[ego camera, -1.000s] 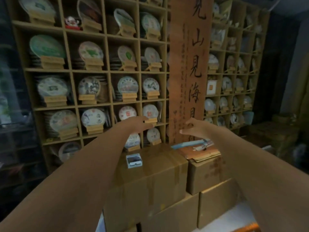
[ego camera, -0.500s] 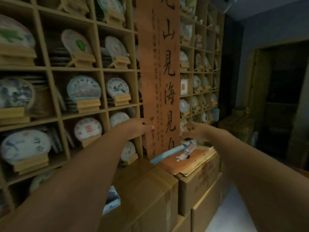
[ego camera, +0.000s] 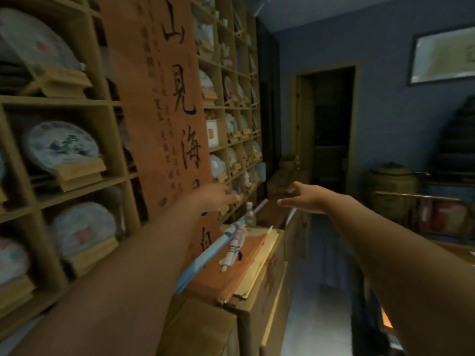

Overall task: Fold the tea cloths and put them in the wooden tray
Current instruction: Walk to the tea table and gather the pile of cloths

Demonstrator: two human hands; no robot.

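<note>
No tea cloth and no wooden tray show in this view. Both my arms are stretched out in front of me at chest height. My left hand is open, palm down, fingers pointing right, in front of the hanging scroll. My right hand is open too, fingers spread and pointing left, about a hand's width from the left one. Neither hand holds anything. Below them lies a stack of cardboard boxes.
A tall wooden shelf wall with round tea cakes on stands fills the left. An orange calligraphy scroll hangs over it. Cardboard boxes below carry an orange folder, a blue stick and a rolled paper. A dark doorway and brown jars stand at the right.
My view has swung to the right: the shelves slid left and the doorway, blue wall and jars came into sight. Both hands stayed open and outstretched, drifting right with the turn.
</note>
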